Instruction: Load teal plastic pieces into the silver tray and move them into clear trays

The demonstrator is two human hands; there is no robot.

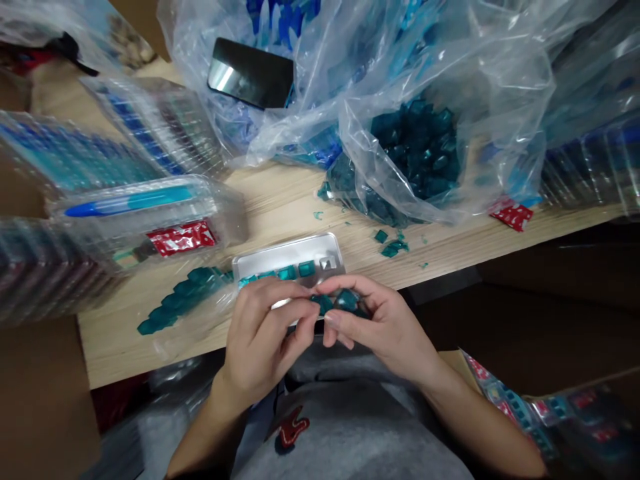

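Teal plastic pieces sit low in the centre of the frame, cupped in the curled right hand. Left hand pinches one piece against them, just below a clear tray on the wooden table.

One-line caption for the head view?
Both hands hold teal pieces over a clear tray on the table.

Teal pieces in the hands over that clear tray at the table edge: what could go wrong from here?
1. The right hand cups several teal pieces loosely beyond the table edge; one could slip into the lap.
2. The clear tray sits at that edge, partly under the left hand; a nudge might tip it off.
3. Loose pieces lie scattered near the open bag and could get swept off.
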